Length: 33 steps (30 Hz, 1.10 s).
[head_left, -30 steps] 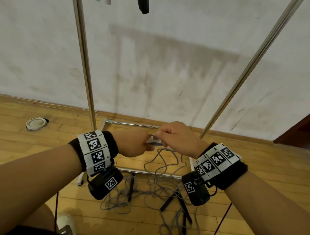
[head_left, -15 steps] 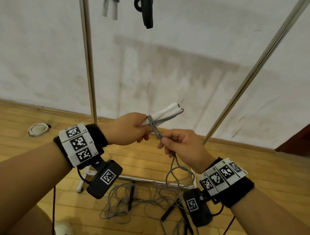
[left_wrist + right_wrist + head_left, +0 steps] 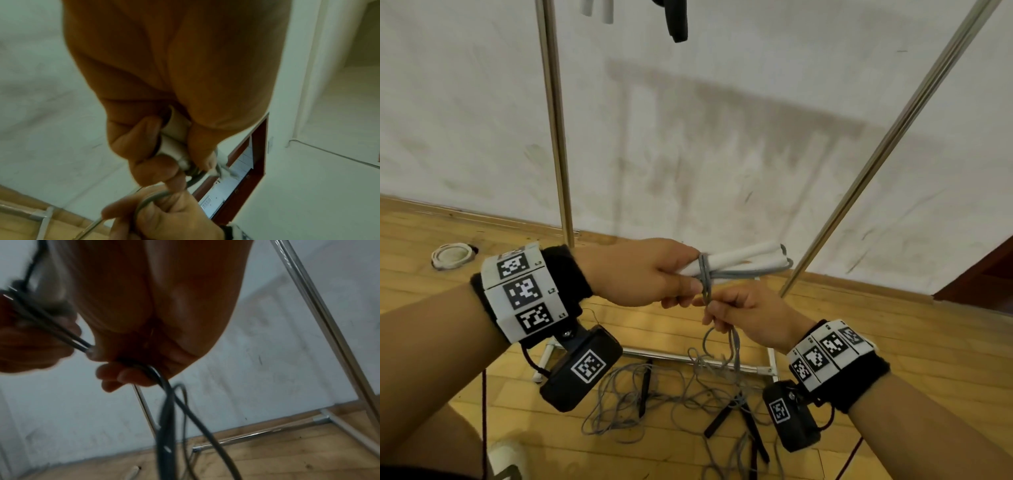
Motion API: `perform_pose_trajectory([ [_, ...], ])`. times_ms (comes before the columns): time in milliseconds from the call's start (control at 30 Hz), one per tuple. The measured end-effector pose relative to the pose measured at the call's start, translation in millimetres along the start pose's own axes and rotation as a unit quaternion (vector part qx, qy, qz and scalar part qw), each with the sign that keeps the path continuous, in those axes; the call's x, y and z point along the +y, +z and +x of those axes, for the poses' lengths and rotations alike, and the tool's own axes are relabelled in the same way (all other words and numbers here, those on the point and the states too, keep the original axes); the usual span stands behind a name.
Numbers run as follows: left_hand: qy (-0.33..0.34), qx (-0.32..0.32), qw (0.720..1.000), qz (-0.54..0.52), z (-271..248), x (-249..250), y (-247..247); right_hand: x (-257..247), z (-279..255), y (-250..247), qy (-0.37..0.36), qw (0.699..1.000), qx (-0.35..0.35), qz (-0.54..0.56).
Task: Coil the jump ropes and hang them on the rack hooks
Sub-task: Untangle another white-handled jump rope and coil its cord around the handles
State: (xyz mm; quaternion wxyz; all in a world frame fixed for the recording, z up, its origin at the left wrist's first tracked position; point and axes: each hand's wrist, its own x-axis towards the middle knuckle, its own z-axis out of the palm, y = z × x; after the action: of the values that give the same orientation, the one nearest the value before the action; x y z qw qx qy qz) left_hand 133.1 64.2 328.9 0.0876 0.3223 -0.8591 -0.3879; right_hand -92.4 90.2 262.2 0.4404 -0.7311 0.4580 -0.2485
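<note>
No words to read here

The white wrist bands and carry black-and-white square code patterns, not letters. The black camera boxes and under the wrists each carry one such square too. Tiny marks sit beside the squares on the left band, but they are too small to read. Nothing else shows any writing or numbers.

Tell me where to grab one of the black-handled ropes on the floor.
Take a black handle around its middle, coming from above: it lies flat on the wooden floor, rigid and straight, while its grey cord is tangled loosely with the others.
</note>
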Motion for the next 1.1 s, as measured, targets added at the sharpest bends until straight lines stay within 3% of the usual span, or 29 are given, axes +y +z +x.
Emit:
perform_pose_trajectory([
  [200,0.006,-0.118,0.993,-0.006,-5,3,5,10,-2,-3,0.159,0.983,-0.039,-0.086],
  [367,-0.057,-0.191,0.977,0.08,1,-5,14,-3,9,-10,0.03,0.981,-0.007,-0.189],
  [533,-0.13,-0.202,0.956,0.167,12,-18,24,-7,14,-14,0.018,0.985,0.008,-0.174],
  [667,-0.153,-0.148,0.948,0.238,21,-29,29,-20,20,-8,0.064,0.994,0.011,-0.086],
  [800,-0.151,-0.071,0.959,0.229,26,-34,19,-27,22,-9,0.079,0.996,0.016,-0.036],
  [933,-0.126,0.057,0.972,0.19,28,-37,8,-26,23,-2,0.065,0.997,0.019,0.035],
  [1100,-0.099,0.165,0.976,0.102,26,-31,6,-18,19,6,0.015,0.99,0.091,0.104],
])
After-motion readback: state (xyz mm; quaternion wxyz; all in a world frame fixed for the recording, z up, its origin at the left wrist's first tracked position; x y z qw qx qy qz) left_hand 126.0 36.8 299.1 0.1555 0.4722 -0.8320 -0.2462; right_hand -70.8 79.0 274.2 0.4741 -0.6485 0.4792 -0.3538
